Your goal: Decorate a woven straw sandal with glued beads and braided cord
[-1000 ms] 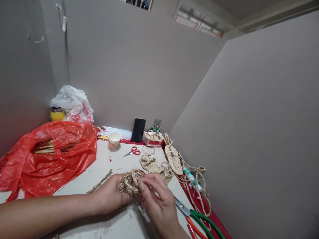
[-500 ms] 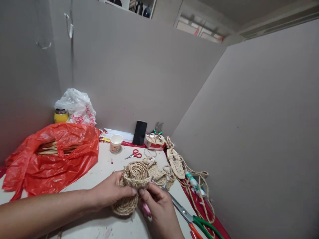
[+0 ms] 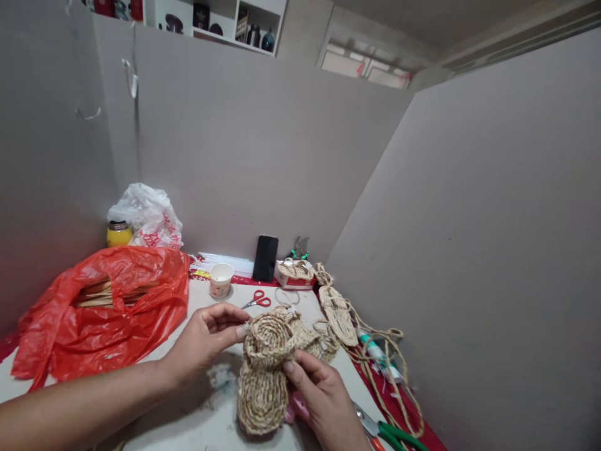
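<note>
A small woven straw slipper (image 3: 263, 401) with a braided band across its rounded toe is held tilted over the table. My right hand (image 3: 323, 391) grips its right side, thumb on top near the band. At the upper left edge of the toe, my left hand (image 3: 211, 338) pinches with thumb and forefinger; the other fingers are curled. More braided straw pieces (image 3: 305, 335) lie just behind the slipper. Something pink (image 3: 298, 407) shows partly beneath my right hand.
Large shears (image 3: 369, 423) lie by my right wrist, small red scissors (image 3: 258, 299) behind the slipper. A paper cup (image 3: 221, 280), a phone (image 3: 265, 258) and a box (image 3: 295, 275) stand at the back. A red bag (image 3: 107, 332) of straw is left; rope (image 3: 389, 369) trails right.
The slipper has turned to show more of its sole and sits lower and further right. My left hand has shifted from wrapping its side to the toe's edge. The view has tipped up slightly.
</note>
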A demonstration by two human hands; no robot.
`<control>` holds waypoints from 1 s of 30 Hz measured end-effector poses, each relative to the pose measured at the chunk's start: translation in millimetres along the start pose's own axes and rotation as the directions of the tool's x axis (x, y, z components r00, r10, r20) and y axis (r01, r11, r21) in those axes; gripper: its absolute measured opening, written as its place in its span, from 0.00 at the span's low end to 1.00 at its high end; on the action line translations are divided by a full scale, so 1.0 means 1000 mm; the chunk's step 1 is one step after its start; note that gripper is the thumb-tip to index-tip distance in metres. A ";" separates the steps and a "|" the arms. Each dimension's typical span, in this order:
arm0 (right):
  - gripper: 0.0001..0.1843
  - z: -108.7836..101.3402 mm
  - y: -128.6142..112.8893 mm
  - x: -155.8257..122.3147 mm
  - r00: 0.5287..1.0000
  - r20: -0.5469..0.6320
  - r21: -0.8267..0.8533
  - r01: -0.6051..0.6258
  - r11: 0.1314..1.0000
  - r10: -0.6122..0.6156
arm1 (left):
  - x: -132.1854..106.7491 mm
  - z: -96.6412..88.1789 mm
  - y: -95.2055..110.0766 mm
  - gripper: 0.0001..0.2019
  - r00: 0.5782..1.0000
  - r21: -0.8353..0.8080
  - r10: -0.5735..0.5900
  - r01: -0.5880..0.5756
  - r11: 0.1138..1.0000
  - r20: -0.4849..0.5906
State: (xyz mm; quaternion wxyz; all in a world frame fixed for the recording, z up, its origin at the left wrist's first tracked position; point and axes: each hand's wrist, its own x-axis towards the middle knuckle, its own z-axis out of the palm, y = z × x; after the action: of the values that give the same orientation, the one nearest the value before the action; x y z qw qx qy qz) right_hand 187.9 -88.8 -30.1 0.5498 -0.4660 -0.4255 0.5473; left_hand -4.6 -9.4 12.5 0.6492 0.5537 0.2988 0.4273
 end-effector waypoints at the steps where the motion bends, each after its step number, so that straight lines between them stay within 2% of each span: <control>1: 0.16 0.000 0.000 0.000 1.000 0.001 0.000 -0.008 1.000 0.008 | 0.000 0.000 0.000 0.11 1.000 -0.013 -0.008 0.008 1.000 -0.008; 6: 0.19 0.002 0.001 0.001 1.000 -0.018 -0.013 -0.014 1.000 0.014 | 0.000 0.000 -0.005 0.10 0.999 -0.105 -0.044 0.043 0.994 -0.006; 13: 0.21 0.005 -0.002 0.001 1.000 -0.005 -0.035 -0.012 0.999 0.012 | 0.000 0.003 -0.004 0.11 0.996 -0.140 -0.087 0.088 0.986 0.014; 16: 0.21 0.007 -0.003 -0.001 1.000 -0.012 -0.042 -0.017 0.999 0.016 | 0.003 0.001 -0.008 0.11 0.987 -0.239 -0.155 0.162 0.957 0.047; 20: 0.20 0.009 -0.003 -0.002 1.000 -0.006 0.017 -0.031 0.999 0.031 | 0.010 -0.005 -0.017 0.11 0.971 -0.347 -0.238 0.223 0.911 -0.001; 24: 0.21 0.010 -0.003 -0.001 0.999 -0.029 0.019 -0.039 0.999 0.040 | 0.007 -0.006 -0.015 0.11 0.992 -0.237 -0.119 0.105 0.966 -0.047; 27: 0.24 0.012 -0.006 0.000 0.999 -0.038 -0.019 -0.040 0.999 0.040 | -0.001 -0.001 -0.006 0.17 1.000 -0.117 -0.030 0.029 0.993 -0.008; 30: 0.24 0.013 -0.009 -0.001 1.000 -0.012 -0.048 -0.019 0.999 0.019 | -0.006 0.004 -0.001 0.23 0.999 -0.015 -0.016 0.017 1.000 0.050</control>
State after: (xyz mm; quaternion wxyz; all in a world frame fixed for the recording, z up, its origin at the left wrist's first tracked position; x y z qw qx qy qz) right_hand 177.1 -88.5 -18.9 0.5355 -0.4863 -0.4311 0.5394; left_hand -3.9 -16.0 12.0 0.6643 0.5564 0.2839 0.4104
